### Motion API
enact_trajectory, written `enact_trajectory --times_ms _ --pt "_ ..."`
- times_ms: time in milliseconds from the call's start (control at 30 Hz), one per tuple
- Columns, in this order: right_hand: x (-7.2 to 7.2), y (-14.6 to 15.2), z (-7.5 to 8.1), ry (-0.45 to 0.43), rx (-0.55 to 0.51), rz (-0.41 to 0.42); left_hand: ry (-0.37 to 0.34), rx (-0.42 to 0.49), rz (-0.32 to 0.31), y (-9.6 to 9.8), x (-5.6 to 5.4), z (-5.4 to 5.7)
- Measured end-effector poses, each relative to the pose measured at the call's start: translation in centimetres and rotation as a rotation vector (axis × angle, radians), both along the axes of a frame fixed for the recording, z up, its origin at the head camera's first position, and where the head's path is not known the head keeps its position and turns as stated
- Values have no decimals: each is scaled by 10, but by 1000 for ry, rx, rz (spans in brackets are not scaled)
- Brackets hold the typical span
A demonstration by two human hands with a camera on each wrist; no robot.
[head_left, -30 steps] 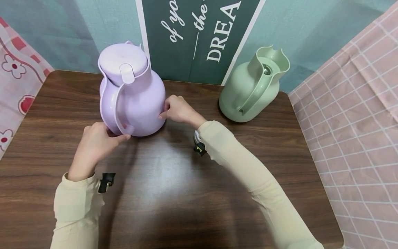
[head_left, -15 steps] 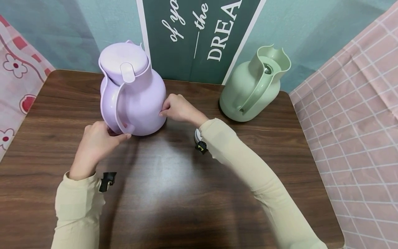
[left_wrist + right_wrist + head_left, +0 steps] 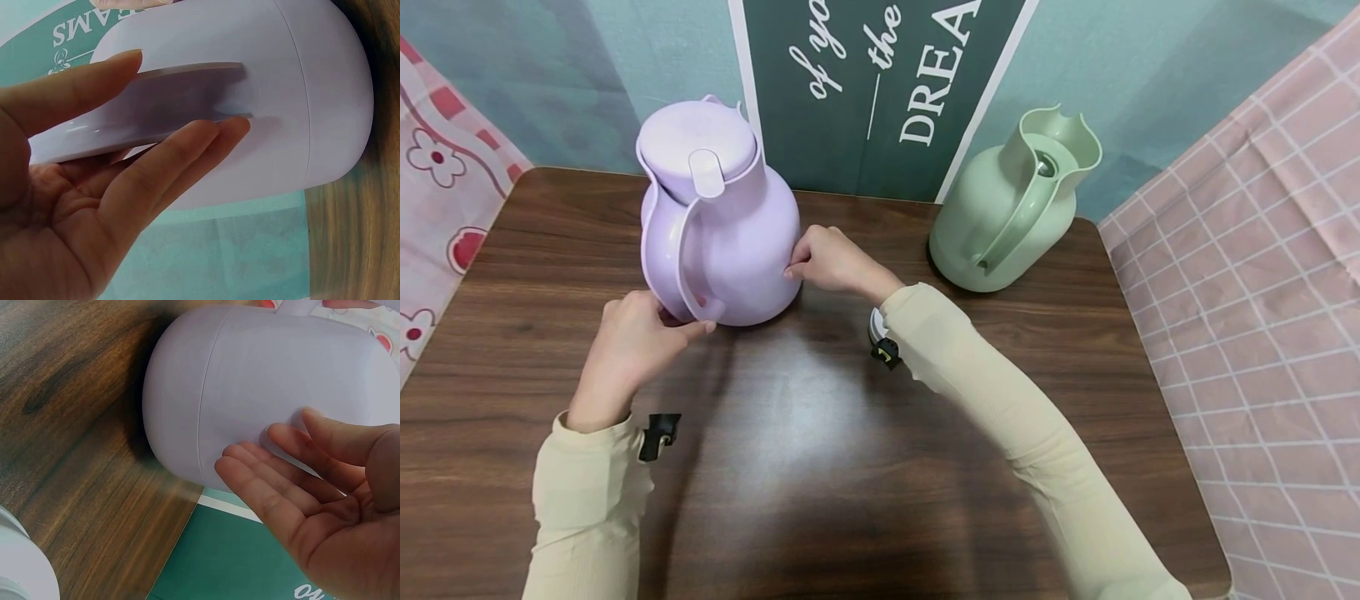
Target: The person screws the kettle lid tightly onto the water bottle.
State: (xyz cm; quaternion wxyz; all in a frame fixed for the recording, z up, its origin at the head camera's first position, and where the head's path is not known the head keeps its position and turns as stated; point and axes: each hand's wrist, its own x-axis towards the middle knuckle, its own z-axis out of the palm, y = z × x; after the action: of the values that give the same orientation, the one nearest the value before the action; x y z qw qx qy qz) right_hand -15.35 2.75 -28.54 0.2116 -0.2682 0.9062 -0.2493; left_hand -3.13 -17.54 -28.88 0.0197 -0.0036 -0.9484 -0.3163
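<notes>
The lilac jug (image 3: pixel 745 250) stood upright on the far left part of the brown wooden table (image 3: pixel 797 492), its lid (image 3: pixel 696 137) on top and its handle (image 3: pixel 664 258) facing near and left. The person's left hand (image 3: pixel 628 342) grasped the lower part of that handle, thumb along one edge and fingers along the other. The right hand (image 3: pixel 833 262) held nothing in its grasp; its relaxed, slightly bent fingers rested against the right side of the jug's body.

Well apart, at the far right, a green jug (image 3: pixel 973 229) stood upright, its handle turned toward the near side and a shiny round part visible inside its mouth. A pale curved object (image 3: pixel 877 327) showed beside the right sleeve (image 3: pixel 932 333), mostly hidden by it. Behind both jugs hung a teal cloth (image 3: pixel 587 75) and a dark green panel (image 3: pixel 827 142) with white lettering, including "the". A patterned cloth with flowers (image 3: pixel 445 200) bordered the left side, and a pink gridded cloth (image 3: pixel 1262 292) the right.
</notes>
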Motion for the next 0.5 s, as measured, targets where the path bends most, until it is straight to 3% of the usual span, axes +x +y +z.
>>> enact_trajectory --times_ms 500 --pt "1 0 1 26 36 12 3 15 9 1 0 1"
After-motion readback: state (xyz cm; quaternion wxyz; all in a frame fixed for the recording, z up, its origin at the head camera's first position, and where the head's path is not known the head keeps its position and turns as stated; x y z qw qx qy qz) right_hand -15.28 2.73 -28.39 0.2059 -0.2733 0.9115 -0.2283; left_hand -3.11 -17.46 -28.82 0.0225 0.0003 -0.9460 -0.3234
